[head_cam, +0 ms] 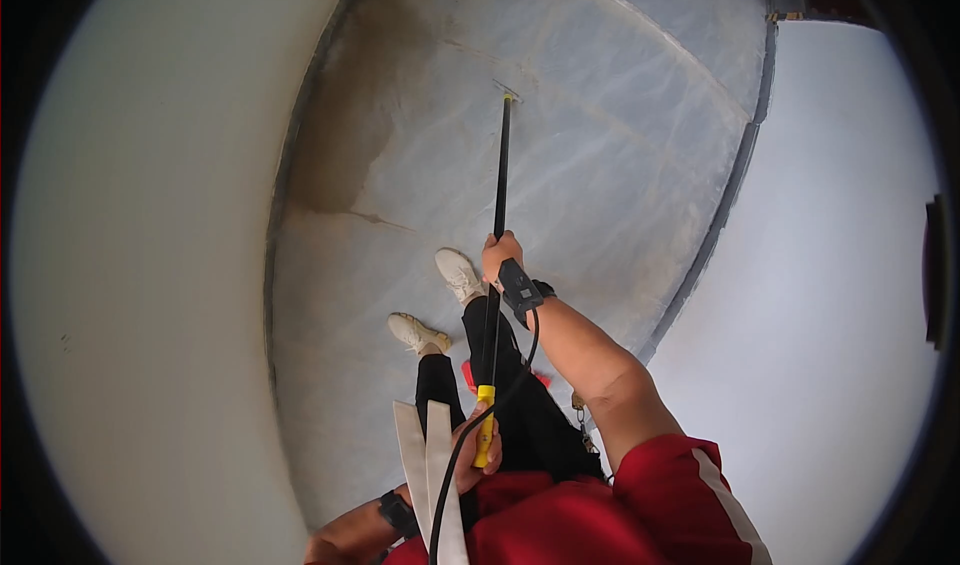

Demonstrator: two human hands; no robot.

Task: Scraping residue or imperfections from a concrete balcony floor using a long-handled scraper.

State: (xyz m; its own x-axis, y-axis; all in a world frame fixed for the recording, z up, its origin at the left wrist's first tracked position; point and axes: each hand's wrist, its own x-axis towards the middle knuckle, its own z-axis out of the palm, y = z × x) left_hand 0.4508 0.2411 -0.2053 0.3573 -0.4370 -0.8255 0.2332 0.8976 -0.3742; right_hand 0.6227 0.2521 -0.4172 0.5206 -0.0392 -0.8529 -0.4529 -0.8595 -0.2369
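A long black pole (503, 167) with a yellow grip at its near end reaches out over the grey floor. My right hand (502, 256) is closed around the pole's middle, above the shoes. Lower down, my left hand (476, 445) wraps the yellow grip (485, 426) close to my body. The far end of the pole has a yellow collar and a thin crosswise head (508, 89) that lies at the floor; its kind is too small to tell. A black device with a cable is strapped at my right wrist.
Brown wet-looking dirt (352, 115) stains the floor at the upper left. Pale walls with dark skirting curve along both sides. A red object (469, 377), partly hidden, lies behind my legs. My light shoes (457, 272) stand on the floor left of the pole.
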